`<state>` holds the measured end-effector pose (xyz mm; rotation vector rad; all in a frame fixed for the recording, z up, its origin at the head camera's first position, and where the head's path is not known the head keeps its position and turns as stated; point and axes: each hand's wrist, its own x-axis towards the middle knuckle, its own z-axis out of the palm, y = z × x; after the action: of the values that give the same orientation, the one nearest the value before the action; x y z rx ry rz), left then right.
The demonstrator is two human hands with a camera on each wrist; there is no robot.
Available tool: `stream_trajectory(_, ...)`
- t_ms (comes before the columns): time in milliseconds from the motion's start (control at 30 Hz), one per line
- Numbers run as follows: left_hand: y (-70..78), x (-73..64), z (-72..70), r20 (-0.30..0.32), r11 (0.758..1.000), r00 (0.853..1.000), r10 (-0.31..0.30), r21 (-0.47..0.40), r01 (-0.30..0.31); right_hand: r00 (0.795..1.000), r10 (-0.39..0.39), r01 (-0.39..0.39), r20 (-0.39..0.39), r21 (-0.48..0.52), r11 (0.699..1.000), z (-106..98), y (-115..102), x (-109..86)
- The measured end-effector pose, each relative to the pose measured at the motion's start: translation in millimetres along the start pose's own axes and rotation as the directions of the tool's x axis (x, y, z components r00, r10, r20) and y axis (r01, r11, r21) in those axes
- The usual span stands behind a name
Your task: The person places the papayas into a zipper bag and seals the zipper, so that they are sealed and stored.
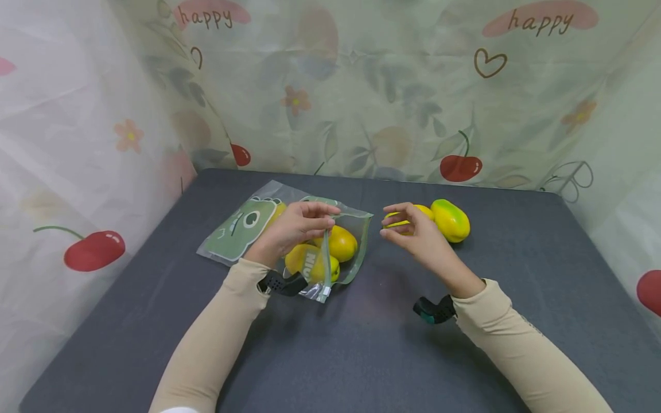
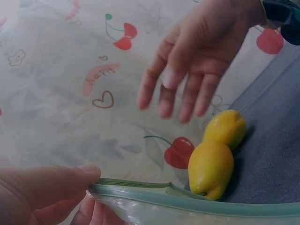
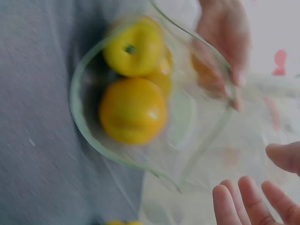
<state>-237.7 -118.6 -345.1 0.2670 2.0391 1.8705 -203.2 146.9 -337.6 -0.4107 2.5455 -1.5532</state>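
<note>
A clear zip bag with a green cartoon face lies on the table, its mouth spread toward the right. My left hand pinches the upper rim of the mouth between thumb and fingers, and the left wrist view shows the green zip strip in that grip. Several yellow mango-like fruits sit inside the bag. My right hand hovers right of the mouth, fingers spread and slightly bent, holding nothing. Behind it lie two loose fruits, a yellow-green one and a yellow one, touching each other.
A dark grey cloth-covered table carries everything. Printed fabric hangs close along the back and both sides. A zip slider shows at the bag's near corner.
</note>
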Motion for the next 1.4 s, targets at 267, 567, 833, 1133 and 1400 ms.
stream_trajectory(267,-0.3,0.0,0.2,0.004,1.000,1.000,0.005,0.002,-0.005,0.980,-0.139,0.139,-0.140,-0.005,0.990,-36,-9,-11.4)
stream_trajectory(567,-1.3,0.8,-0.1,0.006,1.000,1.000,0.000,0.004,0.000,0.910,-0.265,0.276,-0.318,-0.013,0.961,-69,-3,-20.8)
stream_trajectory(833,-1.1,-0.6,0.5,0.000,1.000,1.000,-0.003,0.008,0.003,0.901,-0.183,0.178,-0.393,-0.048,0.983,-83,11,-20.2)
stream_trajectory(1133,-1.5,-0.1,0.2,-0.001,1.000,1.000,-0.011,-0.003,0.011,0.909,-0.089,0.069,-0.407,-0.063,0.996,-87,42,-7.4)
stream_trajectory(1400,-0.8,0.0,0.2,0.001,1.000,1.000,-0.011,-0.007,0.011,0.935,-0.011,-0.021,-0.354,-0.087,0.996,-86,68,4.1)
